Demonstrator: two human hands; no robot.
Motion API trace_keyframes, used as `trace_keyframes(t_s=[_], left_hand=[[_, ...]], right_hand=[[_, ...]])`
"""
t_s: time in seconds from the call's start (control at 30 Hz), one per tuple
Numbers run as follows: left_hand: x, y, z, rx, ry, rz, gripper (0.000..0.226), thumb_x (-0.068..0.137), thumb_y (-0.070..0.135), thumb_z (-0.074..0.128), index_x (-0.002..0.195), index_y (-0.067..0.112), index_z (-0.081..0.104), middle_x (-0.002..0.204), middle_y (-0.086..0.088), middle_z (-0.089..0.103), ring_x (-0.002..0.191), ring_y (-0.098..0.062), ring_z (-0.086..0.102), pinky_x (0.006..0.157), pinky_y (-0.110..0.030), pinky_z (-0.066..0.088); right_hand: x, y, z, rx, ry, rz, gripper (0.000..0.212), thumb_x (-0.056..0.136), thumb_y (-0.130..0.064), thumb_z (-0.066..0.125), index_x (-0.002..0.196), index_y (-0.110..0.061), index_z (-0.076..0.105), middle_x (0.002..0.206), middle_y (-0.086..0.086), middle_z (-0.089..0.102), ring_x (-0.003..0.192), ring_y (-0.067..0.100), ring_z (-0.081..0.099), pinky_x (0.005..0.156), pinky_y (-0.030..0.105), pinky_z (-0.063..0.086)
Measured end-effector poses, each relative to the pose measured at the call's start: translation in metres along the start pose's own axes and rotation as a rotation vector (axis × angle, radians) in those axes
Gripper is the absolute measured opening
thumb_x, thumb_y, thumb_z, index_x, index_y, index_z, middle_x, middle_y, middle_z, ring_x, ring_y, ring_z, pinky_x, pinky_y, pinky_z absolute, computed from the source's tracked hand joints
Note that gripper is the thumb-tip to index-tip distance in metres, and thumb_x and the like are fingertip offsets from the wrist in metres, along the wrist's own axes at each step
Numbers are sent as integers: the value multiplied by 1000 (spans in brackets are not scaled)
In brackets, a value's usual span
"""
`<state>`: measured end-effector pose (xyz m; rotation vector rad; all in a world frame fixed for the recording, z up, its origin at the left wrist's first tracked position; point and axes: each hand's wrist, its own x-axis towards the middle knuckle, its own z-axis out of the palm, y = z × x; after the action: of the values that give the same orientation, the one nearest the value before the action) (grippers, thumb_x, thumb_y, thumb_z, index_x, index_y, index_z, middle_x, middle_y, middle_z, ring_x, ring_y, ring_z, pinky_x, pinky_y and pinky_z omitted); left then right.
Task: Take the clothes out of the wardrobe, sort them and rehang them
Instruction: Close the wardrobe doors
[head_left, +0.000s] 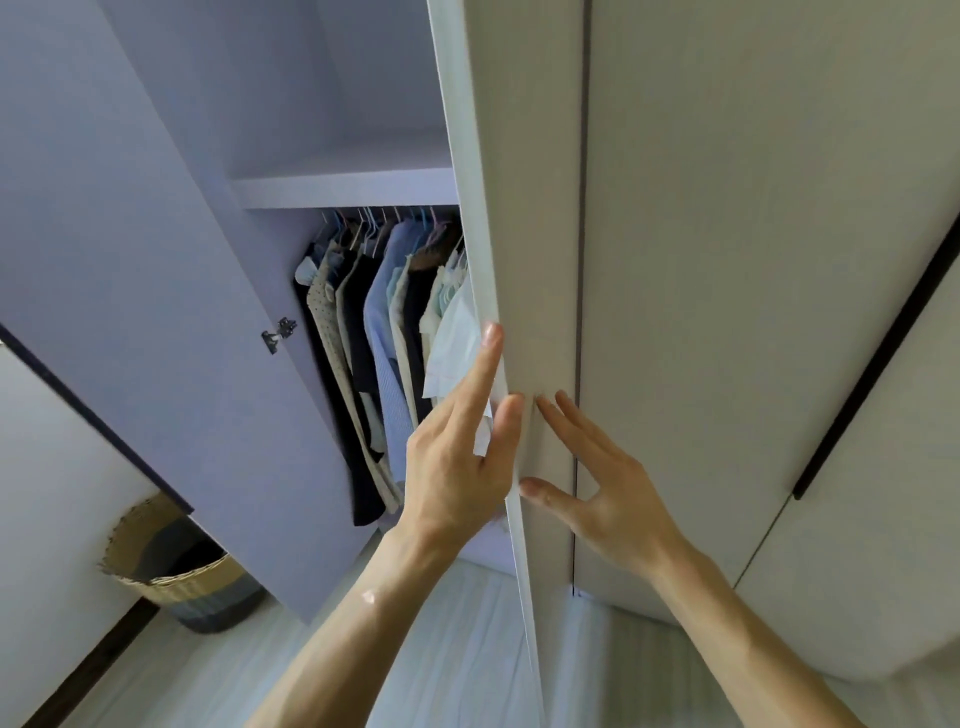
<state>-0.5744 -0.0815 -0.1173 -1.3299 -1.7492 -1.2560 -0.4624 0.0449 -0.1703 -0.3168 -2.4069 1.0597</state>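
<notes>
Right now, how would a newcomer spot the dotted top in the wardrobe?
Inside the open wardrobe, under the shelf, clothes hang in a row. The dotted top is near the row's left end, left of a dark garment. It alone is beige with small dark dots.

A woven basket (dark-banded) stands on pale floor.

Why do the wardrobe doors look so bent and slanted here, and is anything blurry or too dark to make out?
Head view: the wide lens slants the right door and left door, bending lines near the frame edges; the clothes hang in shade under the shelf, so dark ones lose detail; the left hand and right hand look sharp.
</notes>
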Motion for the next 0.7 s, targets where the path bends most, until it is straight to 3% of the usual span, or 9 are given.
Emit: trace_keyframes(t_s=[0.1,0.2,0.3,0.33,0.37,0.43,0.5,0.6,0.7], left_hand=[[-1,-12,-10,64,-4,-61,51,105,28,42,152,30,23,99,-15,70,74,6,44,77,4,34],[0,-31,-25,93,-18,-137,68,103,22,42,155,46,7,91,-14,67,69,1,48,67,0,35],[6,-62,-40,134,13,-213,76,104,13,45,152,54,3,102,-25,64,73,-3,51,68,-2,34],[9,-74,-44,128,32,-267,79,103,12,46,150,58,3,106,-22,64,72,-3,49,71,-3,35],[14,-87,-48,112,50,-329,82,103,10,47,146,65,3,105,-11,65,73,-5,48,75,-7,40],[24,-114,-53,59,74,-451,87,102,6,48,142,71,6,103,8,61,77,-14,54,81,-31,53],[38,-141,-56,38,85,-545,89,100,3,48,142,71,11,105,3,59,80,-23,59,87,-45,55],[63,-184,-53,40,82,-622,93,97,-1,46,140,73,10,101,10,55,82,-20,56,90,-36,53],[87,-223,-46,55,39,-632,93,96,-3,41,144,69,6,96,18,48,84,-9,54,86,-27,47]], right_hand=[[16,1,20,-38,0,-58,79,85,-66,59,150,-59,13,160,-31,12,145,-10,16,117,24,25],[36,-4,43,-92,14,-98,83,86,-65,58,152,-55,7,163,-21,12,148,-2,16,116,25,27],[64,-12,62,-129,-5,-137,83,89,-57,61,149,-60,4,165,-15,1,150,8,15,112,20,21],[76,-16,66,-146,-8,-156,82,90,-54,61,149,-60,4,165,-15,-4,150,11,13,112,20,20],[91,-18,71,-169,-5,-177,80,92,-52,60,150,-59,5,165,-14,-8,151,14,11,114,23,20],[123,-26,79,-226,32,-221,77,94,-47,58,152,-54,8,165,-10,-11,152,20,6,116,29,21],[159,-34,84,-311,132,-297,76,93,-41,62,155,-44,17,167,0,-3,152,28,9,116,34,24],[217,-50,84,-439,253,-400,75,90,-36,66,155,-31,29,165,13,10,151,37,11,120,48,26],[271,-68,78,-676,311,-436,77,89,-41,64,156,-34,26,165,15,10,151,40,7,118,57,23]])
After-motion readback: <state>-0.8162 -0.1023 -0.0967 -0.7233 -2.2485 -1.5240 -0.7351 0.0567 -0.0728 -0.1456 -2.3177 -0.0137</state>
